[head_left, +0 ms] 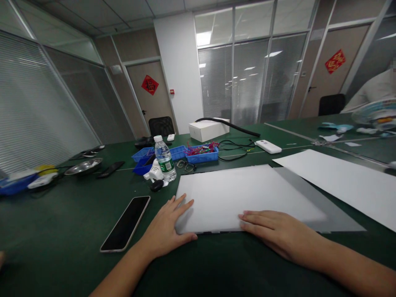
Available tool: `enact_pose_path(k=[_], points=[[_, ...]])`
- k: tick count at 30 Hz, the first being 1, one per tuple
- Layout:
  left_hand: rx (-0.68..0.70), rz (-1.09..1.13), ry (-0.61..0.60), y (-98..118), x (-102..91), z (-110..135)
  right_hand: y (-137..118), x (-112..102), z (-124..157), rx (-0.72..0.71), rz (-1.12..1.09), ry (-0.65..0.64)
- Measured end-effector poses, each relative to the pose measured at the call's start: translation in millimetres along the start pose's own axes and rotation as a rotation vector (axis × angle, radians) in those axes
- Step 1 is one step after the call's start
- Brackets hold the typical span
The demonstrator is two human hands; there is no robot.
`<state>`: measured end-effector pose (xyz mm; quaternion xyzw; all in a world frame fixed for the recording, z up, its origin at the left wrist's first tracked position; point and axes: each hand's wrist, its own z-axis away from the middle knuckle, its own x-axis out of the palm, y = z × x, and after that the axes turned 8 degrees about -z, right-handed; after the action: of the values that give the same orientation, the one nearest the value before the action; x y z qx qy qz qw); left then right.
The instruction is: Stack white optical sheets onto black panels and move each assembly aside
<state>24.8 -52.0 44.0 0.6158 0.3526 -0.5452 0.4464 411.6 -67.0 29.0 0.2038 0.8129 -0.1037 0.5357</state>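
I have my left hand (168, 222) at the near left corner of the white panel (222, 194), fingers spread over its face and thumb held well away from them along the near edge; it rests there without gripping anything. My right hand (278, 233) lies farther along that same near edge, fingers straight and close together, flat on the surface and likewise not closed around anything. The panel lies flat on the green table (71, 247) in front of me, a dark line showing along its near and far edges. Past its right side I see a grey strip (337, 218) running out to a pointed near corner; whether that strip lies over or under the panel I cannot tell. Beyond it, a white sheet (343, 181) slants away, and green shows between the two at the near end. On my left, a phone (126, 225) lies at an angle, with a gap between it and my fingers. Room is tighter at the far left corner, where a bottle (165, 163) stands upright, a black oval object (156, 185) lies near its base and eyeglasses (189, 166) sit just behind the far edge.
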Motion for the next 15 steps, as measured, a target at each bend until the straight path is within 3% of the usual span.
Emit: enact_pose_path(k=[4,8,12,15], points=[[-0.009,0.006,-0.011,3.7,-1.9,-0.7,9.5,-5.1,8.2,0.075,-0.157,-0.033],[-0.017,-0.001,-0.019,6.8,-2.8,-2.5,27.8,-6.7,21.2,0.220,-0.070,-0.050],[-0.025,0.000,-0.006,7.2,-3.8,-2.1,53.1,-3.2,37.7,0.576,0.122,-0.003],[-0.033,0.016,0.014,4.9,-3.3,-0.9,72.3,-2.3,51.9,0.846,0.271,-0.037]])
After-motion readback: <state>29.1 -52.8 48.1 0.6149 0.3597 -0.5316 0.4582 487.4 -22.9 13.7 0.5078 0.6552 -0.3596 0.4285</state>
